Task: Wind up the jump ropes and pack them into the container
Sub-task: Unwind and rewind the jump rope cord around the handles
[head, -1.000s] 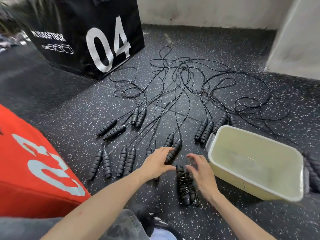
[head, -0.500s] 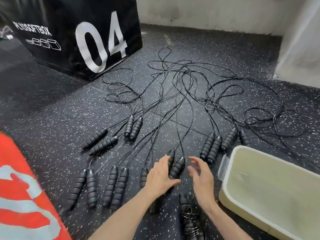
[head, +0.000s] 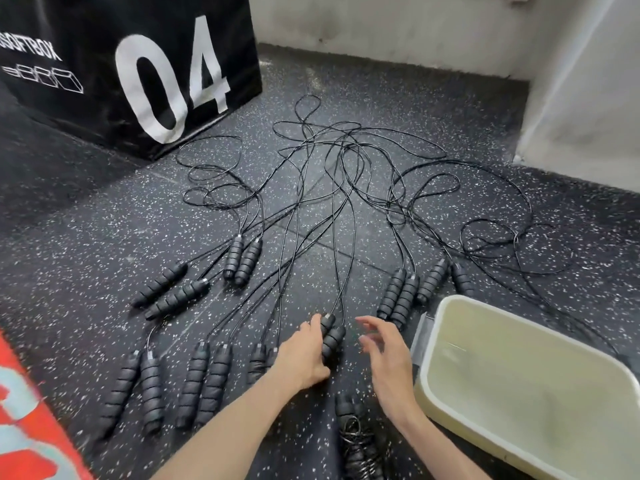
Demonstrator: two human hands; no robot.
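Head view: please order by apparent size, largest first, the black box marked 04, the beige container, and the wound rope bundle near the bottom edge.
1. black box marked 04, cropped by the frame
2. beige container, also cropped
3. wound rope bundle, partly cut off

The container lies nearer the camera, so ranks one and two stay uncertain.

— What do I see besides the work?
— At my eleven o'clock a black box [head: 138, 74] marked "04". At eight, a red box [head: 24, 427]. Speckled floor [head: 104, 230], grey wall [head: 398, 32] at twelve.
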